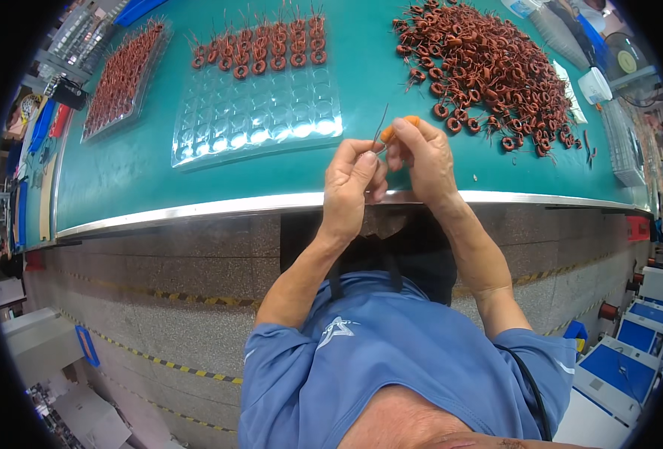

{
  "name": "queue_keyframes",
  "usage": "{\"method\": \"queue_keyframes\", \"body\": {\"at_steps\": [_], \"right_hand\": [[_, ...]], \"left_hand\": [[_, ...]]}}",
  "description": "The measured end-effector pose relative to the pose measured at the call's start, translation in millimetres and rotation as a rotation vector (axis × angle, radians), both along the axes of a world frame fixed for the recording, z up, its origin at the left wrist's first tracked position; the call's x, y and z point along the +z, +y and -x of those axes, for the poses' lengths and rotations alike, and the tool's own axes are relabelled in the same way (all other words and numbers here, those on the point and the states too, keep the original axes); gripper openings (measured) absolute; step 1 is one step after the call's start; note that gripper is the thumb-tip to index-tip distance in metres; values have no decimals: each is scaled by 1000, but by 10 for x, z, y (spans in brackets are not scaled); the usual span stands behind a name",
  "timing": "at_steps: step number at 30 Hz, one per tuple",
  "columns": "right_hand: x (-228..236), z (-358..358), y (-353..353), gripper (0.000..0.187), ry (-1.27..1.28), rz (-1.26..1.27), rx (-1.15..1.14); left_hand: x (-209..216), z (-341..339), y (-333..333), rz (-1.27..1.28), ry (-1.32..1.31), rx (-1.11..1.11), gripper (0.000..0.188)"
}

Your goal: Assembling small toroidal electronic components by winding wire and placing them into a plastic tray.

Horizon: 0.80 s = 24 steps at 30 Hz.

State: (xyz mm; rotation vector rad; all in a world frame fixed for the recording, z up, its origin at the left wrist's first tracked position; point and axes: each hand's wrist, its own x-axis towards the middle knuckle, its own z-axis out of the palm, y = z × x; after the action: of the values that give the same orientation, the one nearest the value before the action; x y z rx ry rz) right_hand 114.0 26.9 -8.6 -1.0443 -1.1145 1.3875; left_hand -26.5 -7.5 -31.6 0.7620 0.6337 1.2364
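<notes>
Above the table's near edge, my two hands meet with closed fingertips. My left hand (352, 176) pinches the thin wire leads (383, 123) of a copper-wound ring coil, one dark lead sticking up. My right hand (425, 157) closes thumb and fingers at the coil itself, which the fingers mostly hide. Orange patches show at the right fingertips; whether they are finger covers or part of the coil I cannot tell. Beyond my left hand lies a clear plastic tray (234, 153), its far rows filled with copper coils (277, 49), leads upward, its nearer round pockets bare.
A large loose heap of copper coils (489, 71) covers the table's right side. A second tray full of coils (126, 75) stands at the left. Stacked clear trays (622, 142) and a white cup (595, 86) sit at the right edge. A metal strip (234, 205) borders the green table (129, 176).
</notes>
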Motion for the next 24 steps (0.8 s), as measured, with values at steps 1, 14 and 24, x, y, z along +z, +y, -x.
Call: {"method": "queue_keyframes", "body": {"at_steps": [1, 14, 24], "right_hand": [[27, 15, -4, 33, -19, 93, -20], [161, 368, -33, 23, -418, -351, -48], [638, 1133, 1004, 19, -542, -540, 162]], "left_hand": [[-6, 12, 3, 1, -2, 2, 22], [-48, 308, 95, -182, 357, 106, 23], [-51, 917, 166, -270, 589, 451, 36]]}}
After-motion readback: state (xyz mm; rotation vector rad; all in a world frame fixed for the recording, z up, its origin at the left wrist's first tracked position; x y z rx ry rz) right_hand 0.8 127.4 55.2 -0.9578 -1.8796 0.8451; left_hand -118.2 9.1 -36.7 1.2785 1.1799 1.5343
